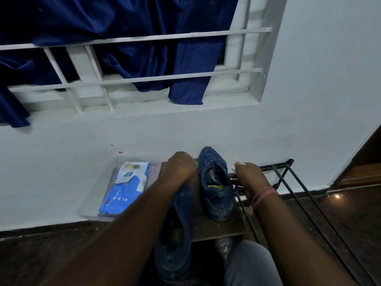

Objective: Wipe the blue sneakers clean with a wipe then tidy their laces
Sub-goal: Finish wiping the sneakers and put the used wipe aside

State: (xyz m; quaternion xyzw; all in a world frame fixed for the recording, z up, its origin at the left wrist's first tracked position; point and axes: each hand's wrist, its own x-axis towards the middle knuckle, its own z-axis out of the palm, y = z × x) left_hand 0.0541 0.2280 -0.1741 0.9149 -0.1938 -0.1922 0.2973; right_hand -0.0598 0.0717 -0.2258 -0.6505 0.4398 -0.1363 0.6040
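A grey-trousered knee (249, 263) fills the bottom of the frame, with two bare forearms reaching forward over it toward a low wooden stool (218, 229) set against a white wall.

The left hand (180, 169) is curled at the far end of one blue sneaker (175, 234), apparently gripping its toe or upper, though the fingers are hidden behind the knuckles. This shoe runs lengthwise toward the camera, heel end low and close to the knee.

The second blue sneaker (216, 186) stands on the stool just right of that hand, toe toward the wall, heel toward the person, its laces (213, 164) loose across a knitted upper and a green insole showing inside. It lies between the two hands.

The right hand (246, 174), a pink band at the wrist, pinches a small white wipe (237, 165) close beside this sneaker's right flank, over a black metal rack (288, 174).

Judged from the layout, the wipe hand is the nearer one for the standing shoe; a stroke along its toe-to-heel axis seems the natural next move.

A blue packet of wipes (125, 188), glossy plastic, lies in a clear tray (90, 213) to the left.
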